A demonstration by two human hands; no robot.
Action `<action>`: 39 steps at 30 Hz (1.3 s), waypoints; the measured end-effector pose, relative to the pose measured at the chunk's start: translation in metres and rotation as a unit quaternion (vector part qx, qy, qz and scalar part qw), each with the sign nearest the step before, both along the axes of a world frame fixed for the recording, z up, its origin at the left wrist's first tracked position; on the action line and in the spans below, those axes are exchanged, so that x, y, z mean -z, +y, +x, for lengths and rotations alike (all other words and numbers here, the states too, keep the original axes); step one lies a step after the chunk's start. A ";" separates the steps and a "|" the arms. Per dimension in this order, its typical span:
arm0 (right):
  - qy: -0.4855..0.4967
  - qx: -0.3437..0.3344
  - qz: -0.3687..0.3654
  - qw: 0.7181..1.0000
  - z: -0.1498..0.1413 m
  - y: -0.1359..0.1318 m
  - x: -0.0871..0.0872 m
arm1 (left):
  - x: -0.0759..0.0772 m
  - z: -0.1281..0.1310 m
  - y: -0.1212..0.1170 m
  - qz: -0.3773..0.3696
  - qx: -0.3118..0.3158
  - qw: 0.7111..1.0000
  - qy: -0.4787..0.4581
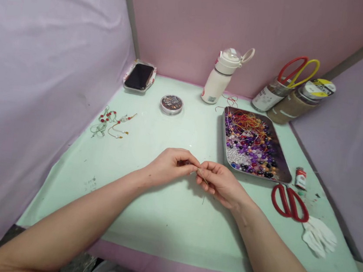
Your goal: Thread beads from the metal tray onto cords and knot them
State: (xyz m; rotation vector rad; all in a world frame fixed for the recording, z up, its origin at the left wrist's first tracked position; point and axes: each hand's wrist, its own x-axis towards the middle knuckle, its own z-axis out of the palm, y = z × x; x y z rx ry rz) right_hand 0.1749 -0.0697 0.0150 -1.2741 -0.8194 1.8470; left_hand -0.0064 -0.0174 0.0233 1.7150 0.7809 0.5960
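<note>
My left hand (pixel 178 164) and my right hand (pixel 215 180) meet fingertip to fingertip above the middle of the table. Both are pinched on a thin greenish cord (pixel 203 178), whose loose end hangs below the right fingers. Whether a bead or knot sits between the fingertips is hidden. Just beyond my right hand lies a metal tray (pixel 280 160) of purple, clear, black and orange beads (pixel 248 154), with tangled red and orange cords (pixel 248 124) on top. Off to the left rests a beaded cord piece (pixel 107 121) with red beads and pale green string.
Red-handled scissors (pixel 290 204), a lighter (pixel 300 178) and a white glove (pixel 319 237) lie at the right. Along the back stand a white bottle (pixel 219 79), a can with scissors (pixel 268 95) and a lidded jar (pixel 294 106). A phone (pixel 139 76) and round case (pixel 171 104) are at back left.
</note>
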 end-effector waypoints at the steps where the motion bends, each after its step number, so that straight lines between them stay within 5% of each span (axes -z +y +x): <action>1: -0.003 0.000 0.000 1.000 0.000 0.000 0.000 | 0.000 0.000 0.000 0.000 0.000 1.000 0.000; 12: -0.057 0.051 0.077 0.994 -0.004 -0.001 -0.002 | -0.005 0.003 0.000 -0.028 -0.053 0.998 0.010; 21: -0.215 0.082 0.285 0.931 -0.005 -0.004 0.004 | -0.007 0.003 0.001 -0.112 -0.050 0.992 -0.001; 30: -0.210 0.085 0.220 0.949 -0.006 -0.003 0.002 | -0.011 0.001 0.002 -0.088 -0.011 0.994 -0.066; 34: -0.222 0.052 0.212 0.950 -0.007 -0.002 0.006 | -0.006 0.002 0.000 -0.154 0.000 0.984 -0.089; 37: -0.276 0.053 0.252 0.926 -0.008 -0.003 0.007 | -0.001 0.005 -0.001 -0.187 -0.043 0.978 -0.081; 39: -0.336 0.092 0.313 0.883 -0.009 -0.005 0.006 | 0.001 0.007 -0.002 -0.163 -0.092 0.981 -0.054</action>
